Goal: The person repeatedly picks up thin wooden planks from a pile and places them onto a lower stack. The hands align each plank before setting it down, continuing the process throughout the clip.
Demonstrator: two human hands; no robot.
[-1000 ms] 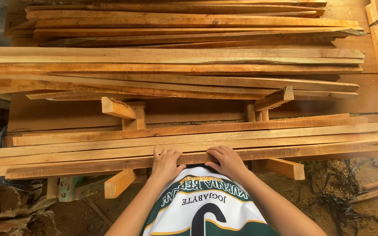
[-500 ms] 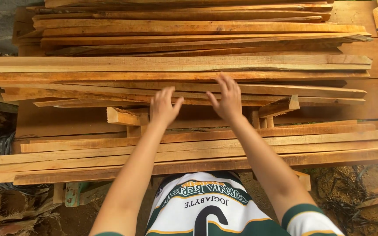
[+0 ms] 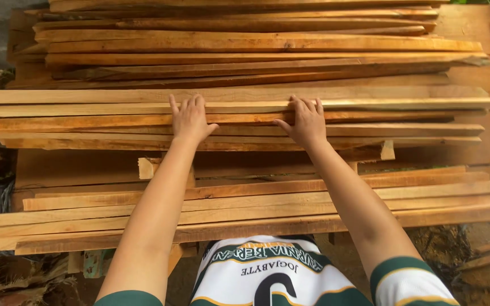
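Two hands flat on middle stack of sawn timber slats (image 3: pixel 239 107): left hand (image 3: pixel 189 120) and right hand (image 3: pixel 307 122), grip spread, fingertips over top slat's far edge, nothing pinched. Nearer slat bundle (image 3: pixel 256 207) below forearms. Judgement: keep hands evenly spaced, slide slat level.

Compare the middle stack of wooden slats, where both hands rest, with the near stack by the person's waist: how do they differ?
The left hand and right hand lie flat on the middle stack; the near stack is untouched. The middle stack lies almost level across the picture, while the near stack slants up to the right. A shadowed gap with short wooden blocks separates them. Both hold long, thin, pale orange slats.
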